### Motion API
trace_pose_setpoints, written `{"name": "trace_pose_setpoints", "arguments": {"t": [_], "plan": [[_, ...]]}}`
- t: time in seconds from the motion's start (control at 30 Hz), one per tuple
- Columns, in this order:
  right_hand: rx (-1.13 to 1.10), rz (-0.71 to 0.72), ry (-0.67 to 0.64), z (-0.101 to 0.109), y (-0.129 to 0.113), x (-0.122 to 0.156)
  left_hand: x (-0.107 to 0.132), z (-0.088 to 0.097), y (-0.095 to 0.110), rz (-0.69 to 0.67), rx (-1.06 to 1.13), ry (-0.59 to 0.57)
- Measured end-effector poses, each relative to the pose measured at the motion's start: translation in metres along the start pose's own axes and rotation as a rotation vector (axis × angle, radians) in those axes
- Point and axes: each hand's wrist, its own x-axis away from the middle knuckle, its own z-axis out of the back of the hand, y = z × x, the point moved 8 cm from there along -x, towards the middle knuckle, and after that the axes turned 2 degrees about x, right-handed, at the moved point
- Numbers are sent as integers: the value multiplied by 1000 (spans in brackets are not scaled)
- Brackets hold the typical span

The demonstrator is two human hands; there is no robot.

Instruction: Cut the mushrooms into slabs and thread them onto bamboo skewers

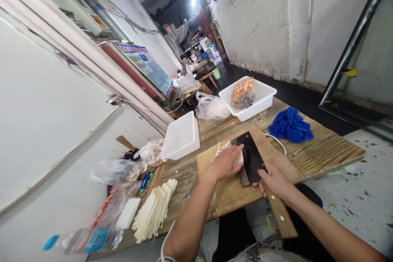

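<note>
My right hand [274, 180] is wrapped round the wooden handle of a cleaver [250, 155], thumb and fingers up by the heel of its dark, wide blade. The blade stands over the wooden cutting board [211, 202], close beside my left hand [225, 163]. Under the curled fingers of that left hand is a pale bunch of enoki mushrooms [241, 157], mostly covered by the hand. Thin white strands [221, 147] lie just beyond it. Left of the board, flat slabs of enoki mushrooms [156, 208] are fanned in an overlapping row.
A white tub [267, 95] with a netted brown bundle stands at the back. An upturned-looking white tub [182, 137], plastic bags [211, 106] and a blue cloth [290, 125] surround the board. Scissors [146, 182] and a lying bottle [89, 240] are at the left.
</note>
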Motion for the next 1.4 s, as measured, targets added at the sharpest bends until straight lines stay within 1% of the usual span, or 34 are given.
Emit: {"name": "trace_pose_setpoints", "arguments": {"t": [0.07, 0.17, 0.37, 0.6, 0.73, 0.83, 0.93, 1.03, 1.13, 1.27, 1.4], "plan": [[1, -2, 2, 1, 2, -2, -3, 2, 4, 16, -39, -8], [7, -17, 13, 2, 5, -4, -6, -1, 5, 95, -54, 4], [3, -51, 10, 2, 7, -2, -10, -7, 1, 240, -64, 102], [-10, -84, 14, -1, 12, -2, -15, -5, -8, 395, -5, 286], [-5, -98, 22, -1, 16, -3, -14, -4, -10, 443, 111, 410], [1, -96, 17, 0, 18, -4, -5, 2, -16, 482, 218, 538], [-1, -85, 8, -1, 18, -5, 11, 12, -34, 550, 341, 719], [-9, -81, 17, 0, 18, -5, 33, 22, -61, 658, 480, 938], [-16, -89, 32, 1, 20, -5, 53, 27, -88, 742, 642, 1127], [-4, -103, 40, 2, 20, -4, 73, 32, -115, 791, 863, 1300], [35, -92, 40, 5, 17, -3, 100, 46, -135, 779, 970, 1432]]}}
